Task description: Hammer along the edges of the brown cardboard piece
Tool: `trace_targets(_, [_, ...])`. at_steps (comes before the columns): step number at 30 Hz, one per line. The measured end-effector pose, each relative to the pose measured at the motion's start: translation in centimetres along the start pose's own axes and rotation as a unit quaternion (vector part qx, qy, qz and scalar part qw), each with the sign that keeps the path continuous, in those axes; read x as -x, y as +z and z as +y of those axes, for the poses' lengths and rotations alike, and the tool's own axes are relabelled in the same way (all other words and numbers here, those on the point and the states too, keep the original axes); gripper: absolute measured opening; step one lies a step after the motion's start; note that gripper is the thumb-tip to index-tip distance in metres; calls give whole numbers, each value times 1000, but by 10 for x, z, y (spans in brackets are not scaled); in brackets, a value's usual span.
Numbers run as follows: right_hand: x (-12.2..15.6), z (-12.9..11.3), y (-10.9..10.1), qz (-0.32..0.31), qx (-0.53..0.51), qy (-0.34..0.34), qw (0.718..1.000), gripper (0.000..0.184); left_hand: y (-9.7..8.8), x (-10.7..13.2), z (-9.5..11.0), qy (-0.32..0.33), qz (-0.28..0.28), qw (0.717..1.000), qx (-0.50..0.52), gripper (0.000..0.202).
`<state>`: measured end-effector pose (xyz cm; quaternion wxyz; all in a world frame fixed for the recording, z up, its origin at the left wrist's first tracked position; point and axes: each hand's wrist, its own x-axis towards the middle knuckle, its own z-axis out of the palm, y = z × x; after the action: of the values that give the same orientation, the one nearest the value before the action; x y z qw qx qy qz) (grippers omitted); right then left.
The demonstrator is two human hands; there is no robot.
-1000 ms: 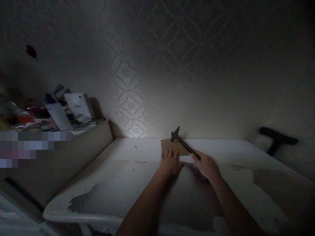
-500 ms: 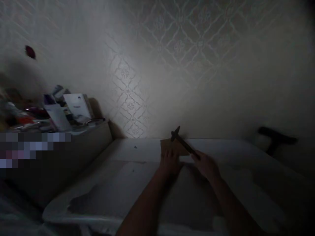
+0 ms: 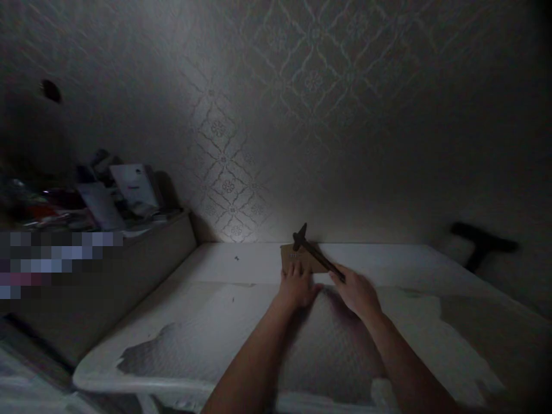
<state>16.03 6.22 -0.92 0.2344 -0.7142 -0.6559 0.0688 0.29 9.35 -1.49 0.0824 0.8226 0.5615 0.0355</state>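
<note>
My right hand [image 3: 356,290] is closed around the handle of a dark hammer [image 3: 318,256]. The hammer's head is up and to the left, over a brown piece of cardboard [image 3: 319,264] near the back of the white table [image 3: 379,261]. My left hand [image 3: 296,286] lies flat, its fingers spread on the cardboard's front part. A row of small marks or bits shows on the cardboard just below the hammer head, too small to make out. Whether the hammer head touches the cardboard I cannot tell.
Small dark bits [image 3: 237,258] lie on the table left of the cardboard. At left stands a cabinet [image 3: 142,267] crowded with items, including a white box [image 3: 135,185]. Patterned wallpaper [image 3: 228,172] rises behind the table. A dark T-shaped shape [image 3: 483,241] is at right.
The hammer head has moved slightly left over the cardboard, and my right hand has shifted a little left with it. My left hand stays in place. The light on the wall has dimmed.
</note>
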Motion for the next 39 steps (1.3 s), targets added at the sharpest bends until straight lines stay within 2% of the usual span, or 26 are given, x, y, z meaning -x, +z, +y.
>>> trace_targets(21, [3,-5,-4,-3,29,1,1000,42,0,0,0,0,-2,1000,1,76])
trace_targets(39, [0,2,-4,-3,12,25,1000,41,-1,1,0,1,-6,1000,-2,77])
